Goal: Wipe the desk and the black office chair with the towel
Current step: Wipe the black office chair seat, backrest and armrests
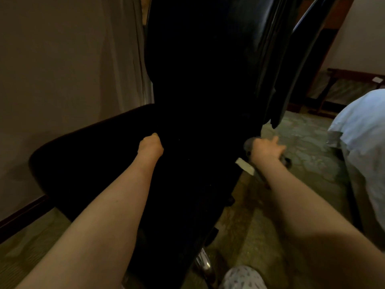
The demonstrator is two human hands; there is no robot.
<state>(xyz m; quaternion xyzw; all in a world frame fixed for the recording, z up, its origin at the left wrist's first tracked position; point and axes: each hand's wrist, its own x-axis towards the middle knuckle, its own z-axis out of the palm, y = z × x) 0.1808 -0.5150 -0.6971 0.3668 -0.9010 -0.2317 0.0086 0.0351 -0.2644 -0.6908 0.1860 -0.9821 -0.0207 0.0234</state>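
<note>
1. Across the middle of the view stands the black office chair (200, 80); its tall back fills the frame from 12 o'clock down to the centre, and one dark padded part juts out toward 9 o'clock.
2. We see our left hand (151, 146) just left of centre, pressed against the dark surface of the chair; its fingers are curled in tight, a closed fist, though what they grip is lost in the black.
3. Our right hand (265, 150) sits at about 3 o'clock from the left one, at the right edge of the chair; it rests on a grey, blurred bundle that seems to be the towel (250, 146); the fingers are spread loosely forward and the thumb is raised, so we cannot tell how firmly the cloth is held.
4. A small pale tag or strip (245, 166) shows just below the right wrist, toward 7 o'clock of that hand.
5. Both bare forearms reach in from the lower edge of the frame.
6. A patterned greenish carpet (302, 142) lies under the chair; a white-covered bed (362, 132) sits at 3 o'clock; a plain wall (62, 69) fills the side toward 9 o'clock.
7. At 6 o'clock a chrome part of the chair base (203, 261) glints; a patterned pale trouser knee (242, 277) shows beside it.
</note>
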